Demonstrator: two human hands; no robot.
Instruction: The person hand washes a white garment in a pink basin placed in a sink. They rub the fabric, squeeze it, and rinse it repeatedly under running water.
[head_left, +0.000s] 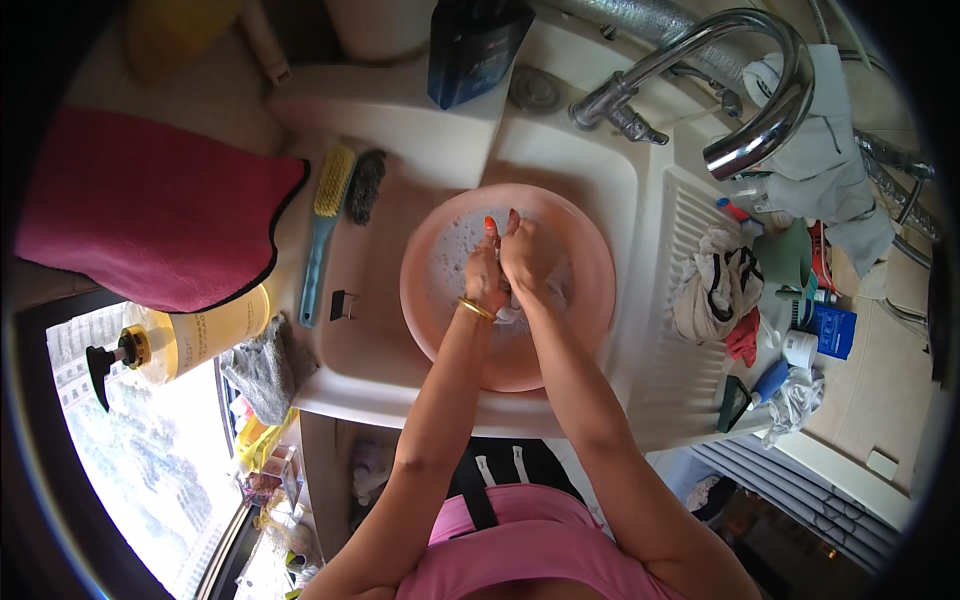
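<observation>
A pink plastic basin (508, 360) stands in the white laundry sink (360, 300), holding sudsy water. Over the basin my left hand (486, 270) and my right hand (529, 253) press together, thumbs up, with a wet whitish cloth (517, 309) bunched between and below them. A gold-coloured bangle (477, 308) circles my left wrist. Part of the cloth hangs into the suds, and my palms hide the rest of it.
A chrome faucet (772, 112) arches at the upper right. Bundled clothes (716, 296) lie on the ribbed washboard (679, 360). Left of the basin are a blue-handled scrub brush (319, 247) and a dark scourer (366, 187). A pump bottle (217, 334) and a dark blue bottle (476, 56) stand around the sink.
</observation>
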